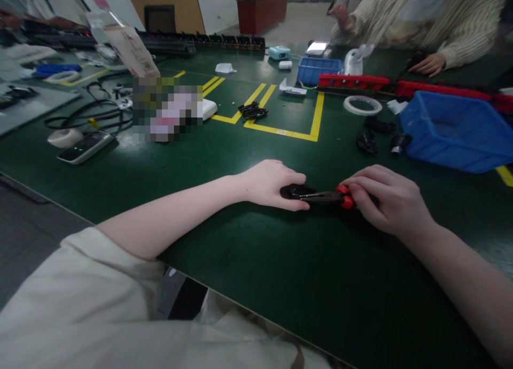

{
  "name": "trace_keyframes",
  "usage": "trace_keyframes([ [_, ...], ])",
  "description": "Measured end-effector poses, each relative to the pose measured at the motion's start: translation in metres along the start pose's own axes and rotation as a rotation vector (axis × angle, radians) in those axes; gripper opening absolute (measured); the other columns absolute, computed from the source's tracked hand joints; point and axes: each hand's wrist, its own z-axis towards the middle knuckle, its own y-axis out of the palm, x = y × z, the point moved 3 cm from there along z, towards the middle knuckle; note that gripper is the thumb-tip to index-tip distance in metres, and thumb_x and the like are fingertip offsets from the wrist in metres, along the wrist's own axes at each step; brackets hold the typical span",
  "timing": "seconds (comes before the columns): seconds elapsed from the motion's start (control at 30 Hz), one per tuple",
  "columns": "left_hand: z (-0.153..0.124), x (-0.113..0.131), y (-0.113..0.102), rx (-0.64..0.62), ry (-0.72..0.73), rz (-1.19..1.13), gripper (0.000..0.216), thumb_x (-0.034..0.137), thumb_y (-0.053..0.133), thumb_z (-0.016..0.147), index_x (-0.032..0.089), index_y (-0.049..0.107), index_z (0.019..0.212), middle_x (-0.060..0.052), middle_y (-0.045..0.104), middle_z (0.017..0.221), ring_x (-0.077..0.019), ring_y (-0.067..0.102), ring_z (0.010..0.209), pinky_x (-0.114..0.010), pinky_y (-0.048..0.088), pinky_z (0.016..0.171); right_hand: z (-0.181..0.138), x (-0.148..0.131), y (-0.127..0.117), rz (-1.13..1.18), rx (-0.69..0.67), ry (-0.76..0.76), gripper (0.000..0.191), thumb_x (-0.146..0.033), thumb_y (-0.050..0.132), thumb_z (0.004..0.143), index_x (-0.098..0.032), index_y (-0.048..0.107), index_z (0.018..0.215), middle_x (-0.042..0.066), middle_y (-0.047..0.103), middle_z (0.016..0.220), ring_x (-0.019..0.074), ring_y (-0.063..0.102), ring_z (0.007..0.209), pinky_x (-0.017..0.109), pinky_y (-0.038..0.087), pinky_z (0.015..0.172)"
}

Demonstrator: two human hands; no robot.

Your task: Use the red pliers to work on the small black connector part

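Observation:
My left hand (272, 185) rests on the green table (248, 262), its fingers closed round a small black part (292, 190). My right hand (385, 201) is closed on the red handles of a pair of pliers (334, 197). The pliers' dark jaws point left and meet the black part between my two hands. What the jaws grip on the part is too small to make out.
A large blue bin (452, 131) stands at the right, with small black parts (371, 139) and a tape roll (363, 105) beside it. Farther back are a smaller blue bin (318, 70), red rails (355, 81), yellow floor-tape lines (280, 131) and another person's hand (428, 64). At the left lie cables (86, 115) and a handheld device (85, 147).

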Motion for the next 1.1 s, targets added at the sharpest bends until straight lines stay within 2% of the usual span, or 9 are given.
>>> trace_keyframes([
  [0.27, -0.0017, -0.0027, 0.0000, -0.002, -0.012, -0.072, 0.045, 0.060, 0.044, 0.087, 0.017, 0.050, 0.075, 0.004, 0.052, 0.060, -0.0107, 0.048, 0.052, -0.024, 0.029, 0.055, -0.0018, 0.0025, -0.0014, 0.033, 0.088, 0.094, 0.013, -0.013, 0.049, 0.085, -0.021, 0.059, 0.085, 0.008, 0.061, 0.081, 0.0210, 0.057, 0.072, 0.037, 0.048, 0.060],
  [0.7, -0.0003, -0.0011, 0.0004, -0.009, 0.010, -0.012, 0.045, 0.061, 0.043, 0.087, 0.018, 0.050, 0.076, 0.003, 0.055, 0.062, -0.0122, 0.047, 0.053, -0.026, 0.032, 0.060, 0.0008, 0.0000, -0.0012, 0.003, 0.036, -0.012, 0.012, -0.012, 0.051, 0.083, -0.017, 0.062, 0.084, 0.009, 0.061, 0.078, 0.0202, 0.057, 0.070, 0.035, 0.047, 0.057],
  [0.9, 0.0000, 0.0002, -0.0011, -0.019, -0.004, -0.010, 0.044, 0.061, 0.044, 0.087, 0.018, 0.052, 0.077, 0.002, 0.057, 0.064, -0.0127, 0.049, 0.054, -0.026, 0.032, 0.059, 0.0011, 0.0006, -0.0009, -0.004, 0.036, 0.024, 0.014, -0.015, 0.048, 0.086, -0.020, 0.060, 0.084, 0.007, 0.061, 0.079, 0.0198, 0.057, 0.070, 0.035, 0.048, 0.058],
  [1.1, -0.0002, -0.0004, -0.0006, -0.015, 0.006, -0.020, 0.044, 0.061, 0.045, 0.086, 0.018, 0.051, 0.076, 0.002, 0.057, 0.063, -0.0125, 0.049, 0.054, -0.026, 0.032, 0.060, 0.0017, -0.0014, -0.0018, -0.017, 0.016, 0.027, 0.014, -0.015, 0.047, 0.086, -0.019, 0.059, 0.082, 0.009, 0.059, 0.077, 0.0201, 0.056, 0.069, 0.036, 0.047, 0.056],
])
